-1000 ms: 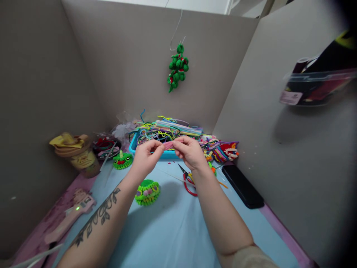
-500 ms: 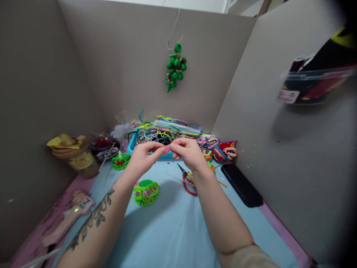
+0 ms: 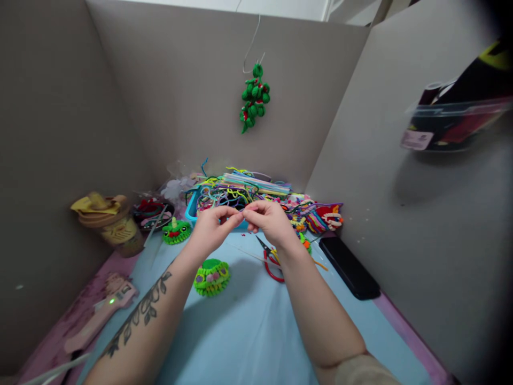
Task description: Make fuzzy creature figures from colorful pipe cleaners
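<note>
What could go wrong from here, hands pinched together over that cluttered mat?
1. The left hand and right hand pinch something tiny between the fingertips; it is barely visible, so it could slip and vanish among the pipe cleaners in the blue tray.
2. The red-handled scissors lie right under the right wrist, blades toward the hands; lowering the arm might catch them.
3. The green round craft piece sits under the left forearm and could get squashed.

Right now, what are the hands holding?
Both the left hand and right hand pinch something tiny between their fingertips; it is too hidden to name.
</note>
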Motion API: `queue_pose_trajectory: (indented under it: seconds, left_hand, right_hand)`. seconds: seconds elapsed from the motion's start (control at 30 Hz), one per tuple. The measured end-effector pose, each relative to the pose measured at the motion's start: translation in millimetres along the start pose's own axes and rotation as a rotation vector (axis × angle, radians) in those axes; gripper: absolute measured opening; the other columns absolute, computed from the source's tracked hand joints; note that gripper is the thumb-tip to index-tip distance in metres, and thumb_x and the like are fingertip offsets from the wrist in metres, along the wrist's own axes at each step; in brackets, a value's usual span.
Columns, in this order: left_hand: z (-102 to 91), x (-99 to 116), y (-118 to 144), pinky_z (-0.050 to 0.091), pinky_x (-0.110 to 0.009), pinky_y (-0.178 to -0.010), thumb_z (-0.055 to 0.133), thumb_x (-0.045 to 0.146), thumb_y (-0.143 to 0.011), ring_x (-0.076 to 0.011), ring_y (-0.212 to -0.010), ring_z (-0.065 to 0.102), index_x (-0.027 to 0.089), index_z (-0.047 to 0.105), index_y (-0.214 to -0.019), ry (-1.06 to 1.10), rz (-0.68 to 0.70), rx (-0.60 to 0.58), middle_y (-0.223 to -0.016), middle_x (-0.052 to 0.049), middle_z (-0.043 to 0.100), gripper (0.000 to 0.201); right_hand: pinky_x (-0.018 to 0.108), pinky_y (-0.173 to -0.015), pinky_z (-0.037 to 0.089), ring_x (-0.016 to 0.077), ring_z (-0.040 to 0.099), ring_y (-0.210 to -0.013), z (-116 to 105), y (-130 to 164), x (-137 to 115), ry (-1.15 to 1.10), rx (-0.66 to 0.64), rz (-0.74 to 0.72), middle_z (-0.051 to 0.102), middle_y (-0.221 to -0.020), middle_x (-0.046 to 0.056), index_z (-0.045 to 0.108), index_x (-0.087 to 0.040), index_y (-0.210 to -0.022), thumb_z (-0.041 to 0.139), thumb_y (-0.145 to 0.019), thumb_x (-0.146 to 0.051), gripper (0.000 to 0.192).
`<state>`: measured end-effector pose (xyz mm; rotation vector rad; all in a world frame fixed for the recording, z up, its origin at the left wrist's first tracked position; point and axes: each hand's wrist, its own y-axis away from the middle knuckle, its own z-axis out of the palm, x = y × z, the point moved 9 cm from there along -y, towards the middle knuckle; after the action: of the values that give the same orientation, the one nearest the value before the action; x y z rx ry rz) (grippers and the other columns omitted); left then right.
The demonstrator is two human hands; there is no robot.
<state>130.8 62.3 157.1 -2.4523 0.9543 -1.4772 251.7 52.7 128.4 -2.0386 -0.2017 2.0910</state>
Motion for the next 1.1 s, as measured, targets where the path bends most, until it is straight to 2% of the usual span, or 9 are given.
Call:
queue_pose_trajectory:
  seconds: [0.23, 0.43, 0.6, 0.73, 1.1]
  left_hand:
    - [-4.7, -5, 1, 0.032, -0.022, -0.05, 0.056, 0.04, -0.077, -0.01, -0.053, 0.044, 0.015, 0.067, -0.067, 0.037, -0.05, 0.052, -0.058, 0.001, 0.058, 0.029]
    - [-5.9, -11, -1, 0.032, -0.022, -0.05, 0.058, 0.044, -0.075, -0.0103, -0.054, 0.044, 0.015, 0.064, -0.065, 0.121, -0.086, 0.022, -0.058, 0.001, 0.057, 0.031]
    - [-9.9, -12, 0, 0.034, -0.023, -0.052, 0.06, 0.043, -0.074, -0.011, -0.057, 0.046, 0.015, 0.064, -0.065, 0.165, -0.096, 0.042, -0.06, 0.0, 0.058, 0.03]
    - [-9.4, -14, 0, 0.037, -0.024, -0.055, 0.061, 0.044, -0.073, -0.0119, -0.06, 0.049, 0.015, 0.063, -0.066, 0.234, -0.094, 0.045, -0.063, -0.001, 0.059, 0.03]
    - [-16.8, -19, 0, 0.039, -0.024, -0.057, 0.063, 0.04, -0.073, -0.0119, -0.06, 0.051, 0.014, 0.065, -0.067, 0.316, -0.105, 0.164, -0.062, -0.001, 0.06, 0.026]
  right_hand:
    - [0.019, -0.038, 0.038, 0.0073, 0.047, -0.039, 2, -2, 4, 0.0, 0.011, -0.028, 0.056, -0.048, -0.004, 0.062, -0.016, -0.069, 0.065, -0.07, -0.033, 0.018]
    - [0.021, -0.052, 0.044, 0.0104, 0.058, -0.061, -3, -1, -12, 0.035, 0.065, -0.212, 0.066, -0.073, 0.0, 0.067, -0.02, -0.086, 0.067, -0.071, -0.031, 0.019]
    - [0.026, -0.064, 0.047, 0.0137, 0.06, -0.071, -4, 4, -25, 0.173, 0.1, -0.338, 0.067, -0.077, 0.002, 0.069, -0.02, -0.077, 0.066, -0.074, -0.026, 0.008]
    - [0.027, -0.066, 0.046, 0.0141, 0.06, -0.072, -4, 8, -31, 0.21, 0.135, -0.414, 0.066, -0.075, 0.002, 0.07, -0.02, -0.075, 0.065, -0.075, -0.023, 0.006]
    - [0.029, -0.066, 0.048, 0.0159, 0.06, -0.074, 3, 10, -31, 0.248, 0.142, -0.416, 0.067, -0.079, 0.004, 0.073, -0.023, -0.081, 0.066, -0.075, -0.027, 0.011]
